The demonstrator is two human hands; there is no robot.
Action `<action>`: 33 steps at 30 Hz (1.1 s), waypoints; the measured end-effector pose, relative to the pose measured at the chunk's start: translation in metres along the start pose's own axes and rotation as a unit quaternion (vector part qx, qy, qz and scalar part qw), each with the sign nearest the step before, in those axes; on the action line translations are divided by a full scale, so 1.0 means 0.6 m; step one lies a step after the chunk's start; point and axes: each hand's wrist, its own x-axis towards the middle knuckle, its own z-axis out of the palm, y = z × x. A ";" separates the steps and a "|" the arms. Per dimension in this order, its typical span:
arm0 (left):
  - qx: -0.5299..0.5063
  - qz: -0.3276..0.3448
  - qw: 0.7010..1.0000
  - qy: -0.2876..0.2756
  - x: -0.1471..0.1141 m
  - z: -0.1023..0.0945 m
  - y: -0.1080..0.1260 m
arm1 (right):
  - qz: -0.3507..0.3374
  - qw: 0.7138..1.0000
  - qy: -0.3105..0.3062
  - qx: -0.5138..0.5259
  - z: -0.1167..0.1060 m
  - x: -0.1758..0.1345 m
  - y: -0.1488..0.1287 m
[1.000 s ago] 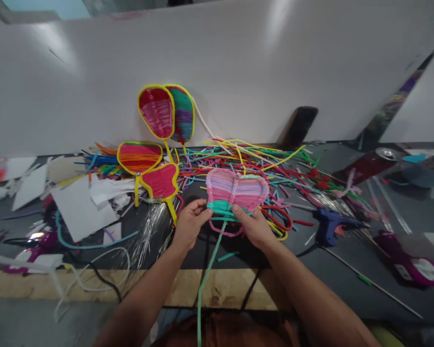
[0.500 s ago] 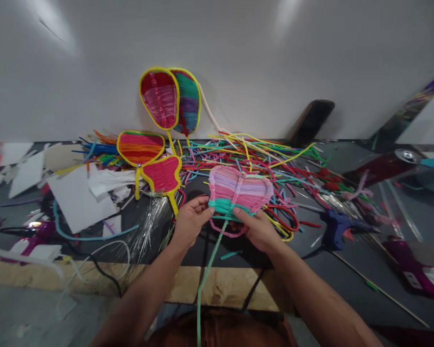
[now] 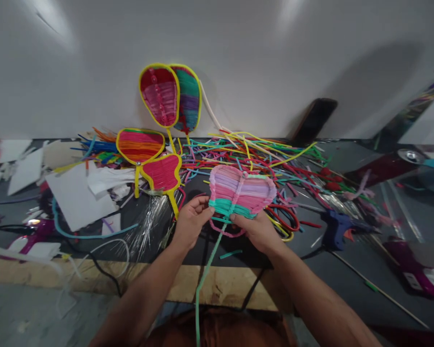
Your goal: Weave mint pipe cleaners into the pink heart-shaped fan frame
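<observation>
Left hand point(image 3: 191, 224): was pinched on the lower left corner of the panel point(image 3: 226, 184), thumb in front; right hand point(image 3: 262, 231): was pinched on the same panel's lower edge, thumb near the middle of its teal band; panel: one, pink-rimmed, wound in pink, lilac and teal, was held between both hands above the dark table point(image 3: 347, 284); green strand point(image 3: 210, 267): hung from the panel's lower middle toward the person; teal scrap point(image 3: 230, 254): lay on the table, right of the strand; strand heap point(image 3: 231, 156): was spread behind the panel, many colours; pink fan point(image 3: 162, 173) and orange fan point(image 3: 140, 144): lay to the left, yellow-rimmed; red fan point(image 3: 159, 96): stood behind them, overlapping the teal fan point(image 3: 190, 94); phone point(image 3: 315, 120): leaned on the wall point(image 3: 246, 58); glue gun point(image 3: 336, 231): lay at right, blue
</observation>
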 end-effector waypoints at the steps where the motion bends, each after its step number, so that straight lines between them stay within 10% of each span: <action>1: -0.001 -0.001 1.000 -0.007 -0.001 0.000 0.001 | -0.005 1.000 0.000 -0.005 0.000 -0.001 0.000; 33: 0.047 0.015 0.999 -0.021 -0.004 -0.012 0.022 | 0.060 0.998 -0.007 0.037 0.003 -0.003 0.001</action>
